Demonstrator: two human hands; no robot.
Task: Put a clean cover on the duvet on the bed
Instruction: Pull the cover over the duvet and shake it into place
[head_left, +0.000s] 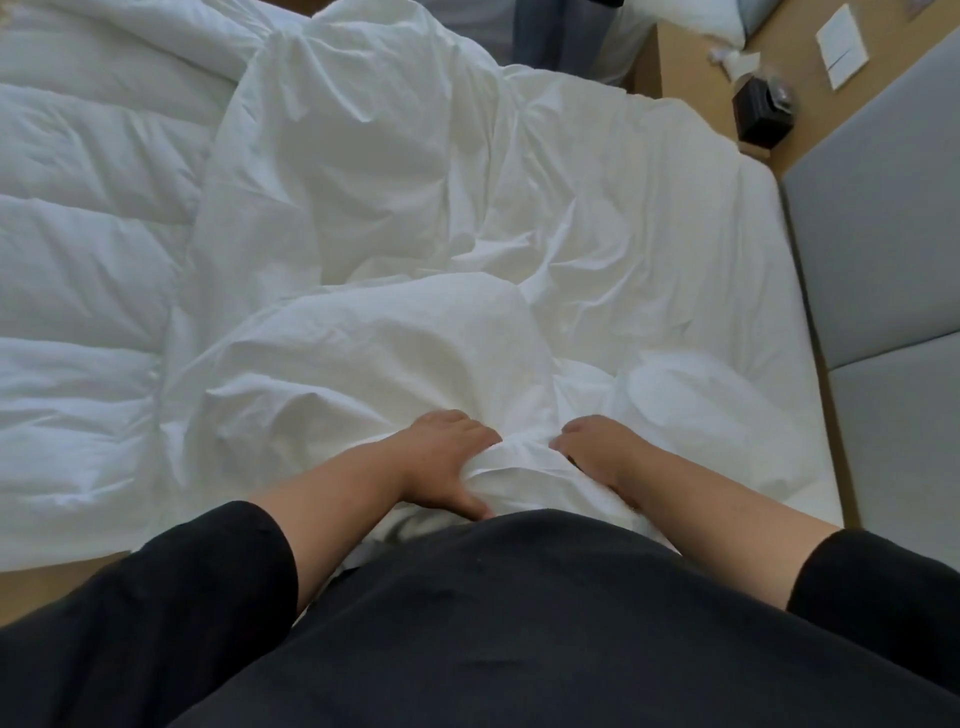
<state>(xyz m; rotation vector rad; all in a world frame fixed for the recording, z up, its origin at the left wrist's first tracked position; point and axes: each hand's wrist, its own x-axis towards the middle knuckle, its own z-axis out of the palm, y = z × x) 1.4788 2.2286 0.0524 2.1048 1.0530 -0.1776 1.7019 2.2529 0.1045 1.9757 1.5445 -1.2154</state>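
Observation:
A white quilted duvet (78, 270) lies across the left of the bed. A thin, creased white cover (374, 208) is spread over the middle, bunched into a mound close to me. My left hand (441, 457) grips a gathered fold of the cover at the near edge, thumb underneath and fingers curled on top. My right hand (597, 452) grips the same bunch from the other side, fingers curled into the cloth. Both hands sit a hand's width apart, just in front of my black top.
The bed's white sheet (727, 322) shows on the right. Grey padded panels (883, 249) flank the bed at the right. A wooden ledge at the top right carries a black box (763, 111), tissues and a white wall switch (841, 49). Wooden floor shows at the lower left.

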